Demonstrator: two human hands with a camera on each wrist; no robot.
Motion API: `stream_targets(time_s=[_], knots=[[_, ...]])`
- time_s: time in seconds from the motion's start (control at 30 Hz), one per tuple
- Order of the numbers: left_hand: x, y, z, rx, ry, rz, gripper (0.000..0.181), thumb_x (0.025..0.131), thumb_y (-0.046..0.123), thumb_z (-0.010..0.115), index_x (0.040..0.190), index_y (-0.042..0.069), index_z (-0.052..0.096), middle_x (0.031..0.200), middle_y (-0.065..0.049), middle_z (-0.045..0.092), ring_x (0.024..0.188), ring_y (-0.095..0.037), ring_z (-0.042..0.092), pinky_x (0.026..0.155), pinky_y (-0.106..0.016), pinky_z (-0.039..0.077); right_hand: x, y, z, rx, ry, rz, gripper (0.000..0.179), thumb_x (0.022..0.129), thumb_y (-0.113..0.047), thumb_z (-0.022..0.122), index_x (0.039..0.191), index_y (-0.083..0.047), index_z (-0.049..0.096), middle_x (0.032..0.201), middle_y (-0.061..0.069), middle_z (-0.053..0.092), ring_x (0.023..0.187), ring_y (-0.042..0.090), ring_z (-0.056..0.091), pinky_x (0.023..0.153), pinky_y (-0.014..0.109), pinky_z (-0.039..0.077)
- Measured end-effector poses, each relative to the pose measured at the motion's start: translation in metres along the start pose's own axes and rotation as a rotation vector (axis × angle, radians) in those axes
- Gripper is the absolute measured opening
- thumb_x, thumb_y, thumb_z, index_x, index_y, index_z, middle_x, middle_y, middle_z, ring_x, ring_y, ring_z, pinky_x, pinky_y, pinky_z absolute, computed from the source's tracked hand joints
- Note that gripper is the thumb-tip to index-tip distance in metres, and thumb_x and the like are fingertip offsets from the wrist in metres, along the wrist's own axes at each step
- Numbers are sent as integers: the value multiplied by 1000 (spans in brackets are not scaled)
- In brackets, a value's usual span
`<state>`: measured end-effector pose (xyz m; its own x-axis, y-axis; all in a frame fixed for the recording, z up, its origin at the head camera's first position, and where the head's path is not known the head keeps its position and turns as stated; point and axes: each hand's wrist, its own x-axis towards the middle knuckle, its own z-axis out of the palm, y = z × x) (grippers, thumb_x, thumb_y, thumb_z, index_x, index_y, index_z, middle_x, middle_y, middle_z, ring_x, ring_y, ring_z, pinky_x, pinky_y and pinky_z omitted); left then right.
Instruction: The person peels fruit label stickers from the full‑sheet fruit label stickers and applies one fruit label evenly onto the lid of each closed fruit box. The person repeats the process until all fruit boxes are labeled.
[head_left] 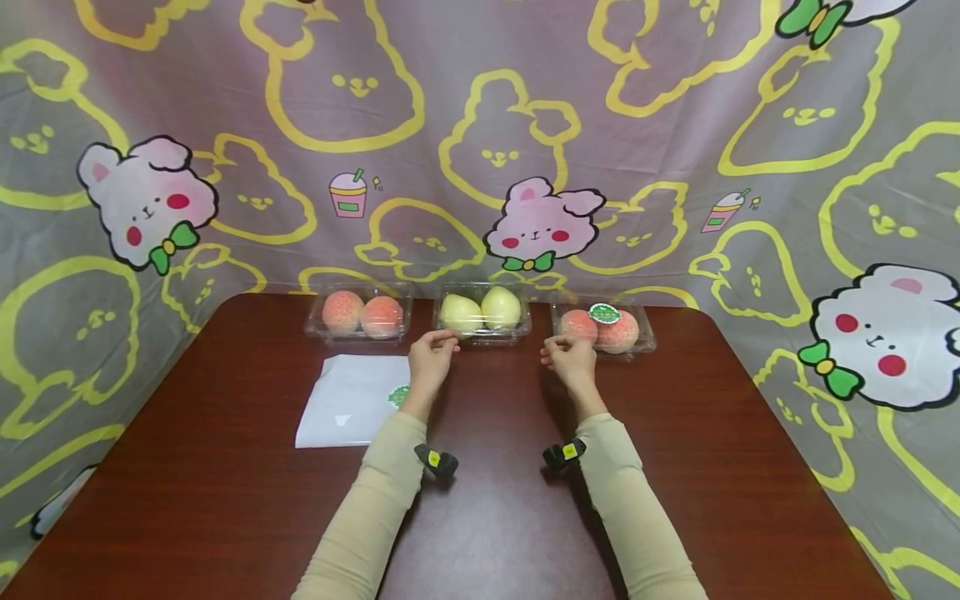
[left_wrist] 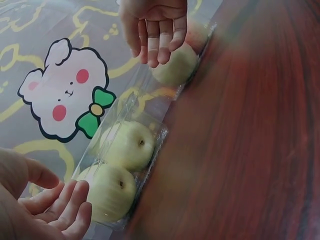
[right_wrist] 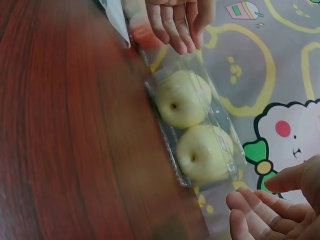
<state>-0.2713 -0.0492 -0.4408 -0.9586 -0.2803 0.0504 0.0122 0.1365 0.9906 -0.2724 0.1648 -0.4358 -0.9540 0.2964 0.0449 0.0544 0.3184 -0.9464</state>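
Reddish-brown, wood-grained table (head_left: 491, 529); behind its far edge, a grey-pink cloth (head_left: 457, 42) printed with yellow animal outlines (head_left: 414, 93), white rabbit heads (head_left: 542, 223) with green bows (head_left: 528, 263) at left, centre and right, and two pink cups (head_left: 348, 197).

Left hand (left_wrist: 42, 205) — cut off by its wrist view's edge; rightmost peach box (head_left: 643, 340) — partly hidden behind the right hand (head_left: 573, 362).
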Motion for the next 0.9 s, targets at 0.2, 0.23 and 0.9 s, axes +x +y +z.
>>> stream_targets(time_s=[0.2,0.23,0.9], knots=[[1,-2,-4,35,85,9,19,87,1,61,102,-8,69,91,-27,73,85,-36,72,53,-8,40,1,0,9,-12,1,-33,20,90,-4,58,98,12,67,82,27,72,45,-7,53,48,12,49],[2,-2,-5,47,101,11,19,87,1,61,102,-7,69,90,-27,73,83,-35,73,53,-8,40,1,0,10,-16,1,-37,20,90,-3,58,97,13,67,83,28,72,45,-7,53,48,12,50],[23,-5,-16,142,42,-127,33,95,13,51,122,-4,61,111,-25,70,101,-34,70,80,-29,54,11,-2,39,-55,43,-38,27,89,-4,58,109,15,63,94,34,69,53,10,62,46,14,48]])
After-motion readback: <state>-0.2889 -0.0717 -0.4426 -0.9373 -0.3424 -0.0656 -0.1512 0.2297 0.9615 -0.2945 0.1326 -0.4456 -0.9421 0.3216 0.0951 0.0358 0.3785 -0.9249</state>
